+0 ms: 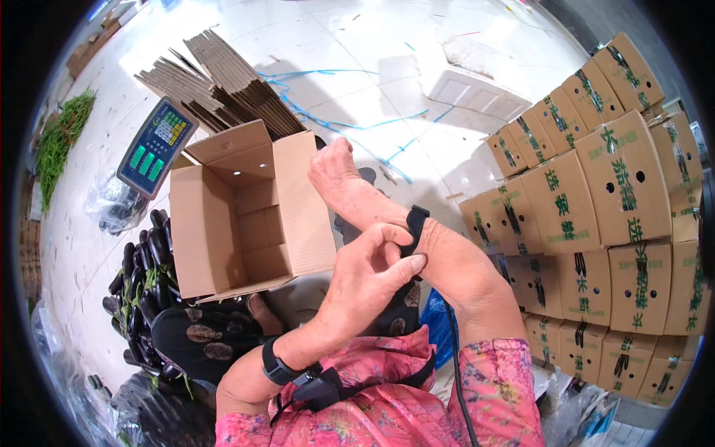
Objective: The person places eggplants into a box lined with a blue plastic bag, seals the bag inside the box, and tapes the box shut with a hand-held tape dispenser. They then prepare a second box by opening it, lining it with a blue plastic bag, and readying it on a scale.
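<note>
My left hand [371, 271] pinches a black strap [416, 229] worn around my right forearm, with thumb and fingertips on its edge. Curled into a fist, my right hand [333, 165] is beside the right flap of an open cardboard box [304, 195]; its palm side is hidden. The inside of the box shows bare cardboard and two small round holes. Another black strap with a buckle [276, 366] circles my left forearm, and a black cable [458, 374] runs down by my right sleeve.
Left of the box stand a weighing scale's display [156, 145] and a heap of eggplants [148, 262]. Flattened cartons [229, 78] lean behind it. Printed cartons [620, 173] are stacked at right. Blue strapping [357, 125] and a white foam box [475, 89] lie on the floor.
</note>
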{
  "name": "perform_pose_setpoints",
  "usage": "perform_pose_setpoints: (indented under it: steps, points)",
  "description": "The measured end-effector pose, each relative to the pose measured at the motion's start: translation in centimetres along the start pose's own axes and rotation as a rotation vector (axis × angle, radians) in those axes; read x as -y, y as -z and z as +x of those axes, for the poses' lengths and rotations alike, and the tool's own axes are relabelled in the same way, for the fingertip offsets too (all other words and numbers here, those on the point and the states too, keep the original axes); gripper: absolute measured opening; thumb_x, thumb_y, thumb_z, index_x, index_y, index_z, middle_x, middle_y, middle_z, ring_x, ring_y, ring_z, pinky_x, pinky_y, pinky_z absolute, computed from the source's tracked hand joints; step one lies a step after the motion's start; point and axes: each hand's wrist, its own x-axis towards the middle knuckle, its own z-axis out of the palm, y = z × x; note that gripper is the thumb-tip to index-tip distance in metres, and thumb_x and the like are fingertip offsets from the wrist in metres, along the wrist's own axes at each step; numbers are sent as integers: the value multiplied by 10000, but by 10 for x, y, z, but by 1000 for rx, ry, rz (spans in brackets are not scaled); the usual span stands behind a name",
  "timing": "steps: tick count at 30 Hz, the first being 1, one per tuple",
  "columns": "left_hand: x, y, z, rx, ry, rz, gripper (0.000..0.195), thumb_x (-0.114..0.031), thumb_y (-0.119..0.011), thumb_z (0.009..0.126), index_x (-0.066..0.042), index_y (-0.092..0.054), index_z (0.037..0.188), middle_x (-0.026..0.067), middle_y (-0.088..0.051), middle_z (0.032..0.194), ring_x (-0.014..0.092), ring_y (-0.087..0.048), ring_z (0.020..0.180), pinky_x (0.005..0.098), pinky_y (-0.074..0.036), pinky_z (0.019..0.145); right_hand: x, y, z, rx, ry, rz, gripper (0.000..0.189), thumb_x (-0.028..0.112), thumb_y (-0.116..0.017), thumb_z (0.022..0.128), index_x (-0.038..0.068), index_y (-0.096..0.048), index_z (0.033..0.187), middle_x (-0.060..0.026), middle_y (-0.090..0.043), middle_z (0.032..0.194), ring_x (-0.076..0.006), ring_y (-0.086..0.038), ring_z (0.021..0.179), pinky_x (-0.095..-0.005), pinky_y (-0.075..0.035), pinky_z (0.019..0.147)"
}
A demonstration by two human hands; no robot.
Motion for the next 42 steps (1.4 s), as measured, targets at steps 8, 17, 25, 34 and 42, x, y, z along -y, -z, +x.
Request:
perform_pose_setpoints:
  steps: [8, 17, 25, 34, 42]
  points:
    - [-3, 11, -4, 54, 134, -199, 113, -117, -658, 854, -41, -578, 834, -45, -518, 682, 38, -458, 601, 201, -382, 566, 7, 1, -5, 89, 100, 44, 175, 158, -592, 787, 116, -698, 920, -21, -619, 755, -208, -578, 722, -502, -347, 671]
    - [-4, 24, -17, 99, 127, 83, 214, -126, -593, 896, -15, -615, 1079, -48, -486, 645, 39, -459, 576, 183, -387, 540, -90, -10, -82, 83, -220, 710, 146, 150, -592, 777, 48, -620, 877, -162, -659, 807, -348, -653, 761, -455, -504, 620]
    - [30, 64, -63, 157, 330, 98, 195, -115, -581, 894, -12, -649, 1045, -25, -540, 700, 56, -500, 617, 194, -403, 567, -62, -162, -333, 523, -622, 1079, 320, 288, -643, 753, 37, -649, 951, -221, -646, 953, -381, -610, 924, -464, -493, 788]
    - [47, 67, -69, 95, 380, -14, 217, -172, -590, 902, 2, -637, 1023, -1, -560, 704, 72, -508, 603, 211, -433, 600, 77, -239, -430, 782, -1658, 2091, 606, 300, -703, 817, 101, -456, 1333, -94, -519, 1247, -203, -562, 855, -311, -493, 644]
    - [43, 54, -60, 91, 398, -29, 204, -125, -574, 915, 3, -622, 1065, -10, -546, 696, 71, -499, 613, 212, -443, 644, 48, -224, -392, 119, -1659, 2221, 289, 287, -640, 872, 105, -651, 1096, 16, -649, 1039, -110, -565, 938, -267, -456, 789]
